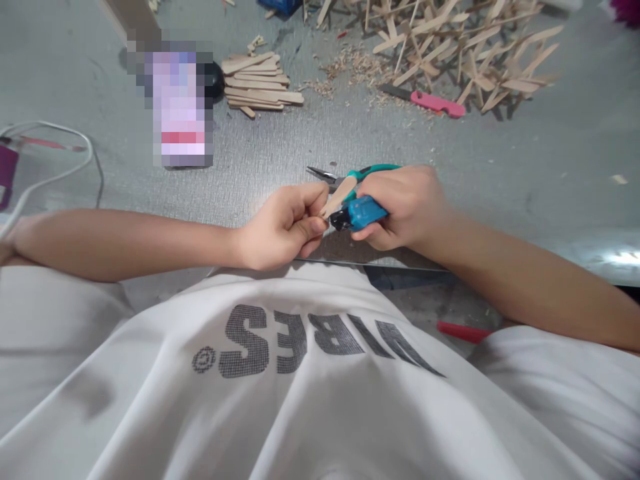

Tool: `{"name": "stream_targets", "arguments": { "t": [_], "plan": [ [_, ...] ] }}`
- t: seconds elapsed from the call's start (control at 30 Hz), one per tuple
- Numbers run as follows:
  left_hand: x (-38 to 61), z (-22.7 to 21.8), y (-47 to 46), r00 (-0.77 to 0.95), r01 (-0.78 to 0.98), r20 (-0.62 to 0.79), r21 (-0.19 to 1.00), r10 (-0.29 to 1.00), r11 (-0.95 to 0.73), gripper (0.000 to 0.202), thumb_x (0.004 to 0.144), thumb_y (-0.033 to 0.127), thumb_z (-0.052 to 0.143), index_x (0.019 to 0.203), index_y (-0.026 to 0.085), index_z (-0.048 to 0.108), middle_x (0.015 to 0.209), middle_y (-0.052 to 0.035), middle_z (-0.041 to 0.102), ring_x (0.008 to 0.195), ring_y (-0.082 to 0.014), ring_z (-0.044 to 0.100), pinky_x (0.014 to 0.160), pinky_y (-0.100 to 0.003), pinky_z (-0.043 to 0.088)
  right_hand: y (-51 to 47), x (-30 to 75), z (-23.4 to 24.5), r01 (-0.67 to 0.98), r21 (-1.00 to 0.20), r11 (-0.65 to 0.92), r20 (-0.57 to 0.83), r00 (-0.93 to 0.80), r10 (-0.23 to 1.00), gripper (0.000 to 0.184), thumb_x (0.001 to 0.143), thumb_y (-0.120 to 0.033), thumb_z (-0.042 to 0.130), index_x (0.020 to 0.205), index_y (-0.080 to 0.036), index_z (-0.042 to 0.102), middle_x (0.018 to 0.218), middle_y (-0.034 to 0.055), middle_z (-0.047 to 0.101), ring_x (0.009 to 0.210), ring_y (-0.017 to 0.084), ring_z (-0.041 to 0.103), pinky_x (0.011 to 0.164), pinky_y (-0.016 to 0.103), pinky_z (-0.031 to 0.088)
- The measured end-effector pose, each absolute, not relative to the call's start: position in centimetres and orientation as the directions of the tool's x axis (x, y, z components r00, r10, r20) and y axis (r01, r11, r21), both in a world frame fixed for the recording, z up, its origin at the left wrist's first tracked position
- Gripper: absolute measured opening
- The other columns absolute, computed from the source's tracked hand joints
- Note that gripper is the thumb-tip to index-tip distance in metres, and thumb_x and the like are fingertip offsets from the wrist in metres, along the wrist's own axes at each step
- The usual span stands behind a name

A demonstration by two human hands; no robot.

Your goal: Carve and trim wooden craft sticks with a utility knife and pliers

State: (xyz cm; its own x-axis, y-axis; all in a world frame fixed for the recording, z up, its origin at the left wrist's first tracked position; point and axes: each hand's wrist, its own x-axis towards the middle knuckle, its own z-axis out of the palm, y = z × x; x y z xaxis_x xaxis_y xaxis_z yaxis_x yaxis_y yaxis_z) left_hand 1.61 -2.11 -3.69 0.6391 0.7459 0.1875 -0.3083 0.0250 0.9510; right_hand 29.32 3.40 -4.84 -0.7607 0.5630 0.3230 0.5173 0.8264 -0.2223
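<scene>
My left hand (287, 227) is closed, pinching a flat wooden craft stick (341, 193) between thumb and fingers near the table's front edge. The stick slants up and to the right. My right hand (407, 207) is wrapped round blue-handled nippers (367, 212). Their dark jaws are at the stick's lower end, right beside my left fingertips; whether they bite into the wood I cannot tell. Just beyond both hands lie needle-nose pliers (327, 177) with teal handles, partly covered by the stick and my right hand.
A loose heap of craft sticks (450, 50) lies at the back right, with wood shavings (350, 67) and a pink-handled cutter knife (437, 104) near it. A stack of sticks (257, 83) lies beside a pixelated phone-like object (180, 107). A white cable (90, 150) curves at the left.
</scene>
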Motion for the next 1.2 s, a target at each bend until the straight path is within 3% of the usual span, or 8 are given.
{"name": "stream_targets", "arguments": {
  "t": [0.17,0.4,0.67,0.8,0.9,0.97,1.1,1.2],
  "plan": [
    [1.5,-3.8,-2.2,0.618,-0.378,0.186,0.922,0.764,0.082,0.063,0.106,0.074,0.090,0.091,0.026,0.051,0.062,0.0052,0.067,0.043,-0.0082,0.054,0.045,-0.022,0.038,3.9,29.6,-4.7,0.509,-0.243,0.826,0.341,-0.752,0.564,0.090,0.109,-0.107,0.026,0.093,-0.027,0.066,0.078,0.0067,0.065,0.067,0.024,0.060,0.065,0.043,0.033],
    [1.0,-4.7,-0.9,0.591,-0.412,0.135,0.898,0.795,0.154,0.059,0.102,0.070,0.097,0.096,0.024,0.060,0.060,0.0061,0.069,0.043,-0.0113,0.062,0.047,-0.023,0.047,4.6,30.1,-3.9,0.583,-0.300,0.755,0.361,-0.664,0.655,0.091,0.108,-0.108,0.028,0.109,-0.026,0.066,0.077,0.0049,0.067,0.068,0.023,0.065,0.066,0.042,0.041],
    [1.0,-5.0,-0.6,0.589,-0.424,0.117,0.887,0.799,0.183,0.057,0.108,0.068,0.091,0.095,0.024,0.057,0.061,0.0093,0.065,0.044,-0.0100,0.063,0.060,-0.026,0.062,3.9,29.9,-4.2,0.526,-0.433,0.732,0.299,-0.682,0.667,0.077,0.118,-0.090,0.040,0.151,-0.027,0.068,0.119,0.0127,0.083,0.100,0.033,0.083,0.094,0.051,0.067],
    [0.9,-5.0,-0.2,0.565,-0.441,0.124,0.881,0.815,0.171,0.056,0.108,0.069,0.090,0.095,0.024,0.058,0.061,0.0094,0.065,0.043,-0.0096,0.060,0.062,-0.026,0.064,3.9,30.1,-4.5,0.431,-0.488,0.759,0.358,-0.694,0.624,0.068,0.124,-0.063,0.050,0.184,-0.032,0.043,0.161,0.0153,0.073,0.128,0.033,0.081,0.116,0.055,0.069],
    [0.8,-5.0,0.0,0.522,-0.452,0.105,0.876,0.846,0.170,0.050,0.110,0.061,0.090,0.095,0.024,0.059,0.060,0.0094,0.065,0.042,-0.0089,0.057,0.063,-0.026,0.065,4.2,30.3,-4.5,0.285,-0.560,0.778,0.325,-0.788,0.523,0.085,0.124,-0.041,0.056,0.197,-0.043,0.012,0.176,0.0142,0.058,0.109,0.019,0.077,0.103,0.042,0.072],
    [0.8,-5.0,0.1,0.485,-0.461,0.090,0.871,0.870,0.167,0.045,0.113,0.054,0.088,0.096,0.024,0.060,0.060,0.0092,0.064,0.041,-0.0084,0.054,0.064,-0.025,0.064,4.5,30.4,-4.7,0.219,-0.607,0.764,0.327,-0.807,0.492,0.092,0.123,-0.032,0.057,0.197,-0.050,0.005,0.180,0.0136,0.055,0.100,0.015,0.075,0.096,0.037,0.072],
    [0.8,-5.0,0.2,0.435,-0.462,0.048,0.869,0.899,0.177,0.038,0.120,0.045,0.076,0.094,0.023,0.058,0.059,0.0078,0.064,0.040,-0.0078,0.052,0.063,-0.024,0.064,4.9,30.5,-4.8,0.257,-0.513,0.819,0.420,-0.757,0.501,0.088,0.122,-0.035,0.063,0.198,-0.048,0.021,0.181,0.0134,0.062,0.116,0.024,0.081,0.112,0.046,0.072],
    [0.8,-5.0,0.3,0.426,-0.460,0.019,0.865,0.904,0.198,0.033,0.122,0.036,0.070,0.093,0.022,0.058,0.060,0.0074,0.065,0.040,-0.0071,0.053,0.062,-0.022,0.063,4.7,30.6,-4.4,0.330,-0.503,0.799,0.390,-0.738,0.550,0.077,0.124,-0.044,0.056,0.197,-0.042,0.032,0.178,0.0134,0.066,0.122,0.028,0.083,0.110,0.048,0.074]
  ]
}}
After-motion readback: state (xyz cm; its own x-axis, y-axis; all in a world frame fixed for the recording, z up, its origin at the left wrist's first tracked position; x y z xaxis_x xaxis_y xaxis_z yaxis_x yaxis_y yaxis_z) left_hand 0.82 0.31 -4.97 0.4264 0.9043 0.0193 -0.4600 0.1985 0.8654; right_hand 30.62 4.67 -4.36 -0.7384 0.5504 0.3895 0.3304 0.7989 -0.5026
